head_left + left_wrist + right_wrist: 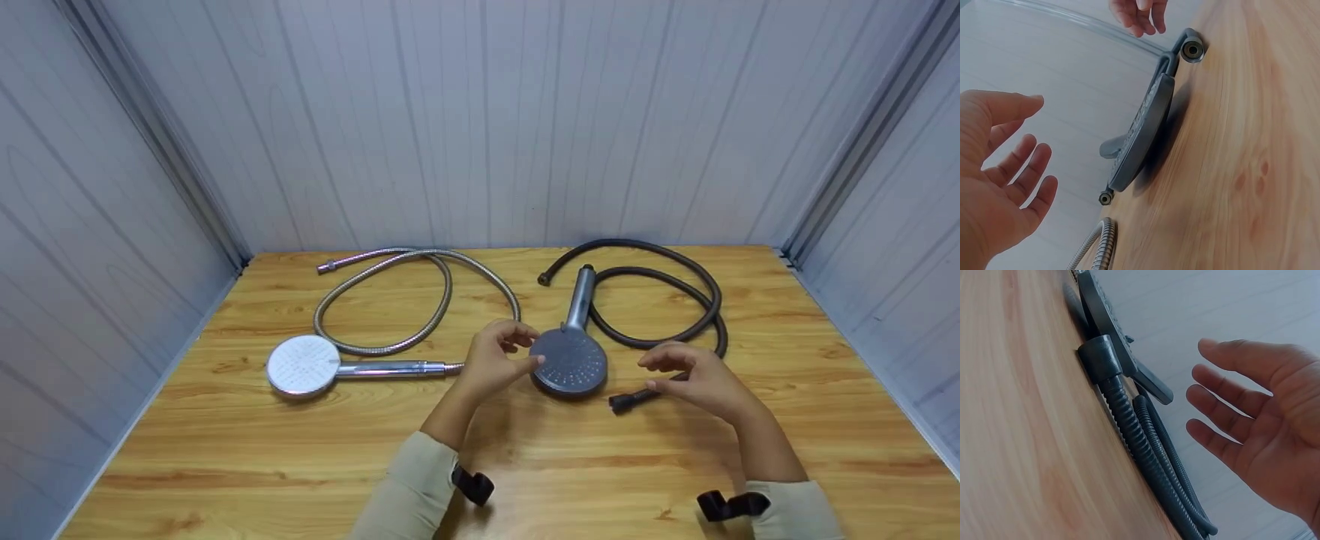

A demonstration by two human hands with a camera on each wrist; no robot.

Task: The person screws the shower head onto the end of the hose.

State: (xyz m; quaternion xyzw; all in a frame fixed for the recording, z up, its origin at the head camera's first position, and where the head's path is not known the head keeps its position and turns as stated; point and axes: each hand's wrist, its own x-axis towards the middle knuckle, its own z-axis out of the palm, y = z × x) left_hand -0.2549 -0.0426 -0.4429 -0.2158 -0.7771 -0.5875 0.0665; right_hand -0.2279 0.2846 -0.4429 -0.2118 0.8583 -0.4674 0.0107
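A dark grey shower head point(568, 363) lies on the table, its spray face up and its handle pointing to the back wall. My left hand point(495, 356) hovers just left of it, fingers loosely bent and holding nothing; the left wrist view shows a gap between that hand point(1010, 163) and the shower head point(1143, 138). To the right, my right hand point(694, 379) is held above a black shower hose point(712, 307), near its wide end fitting point(624, 402). In the right wrist view the fingers point(1216, 396) are apart from the hose point(1134, 433), with nothing in them.
At the left lies a chrome shower head point(304, 365) with a white face, joined to a looped silver metal hose point(382, 349). The wooden table point(262, 465) is bounded by a pale back wall point(480, 127) and side walls.
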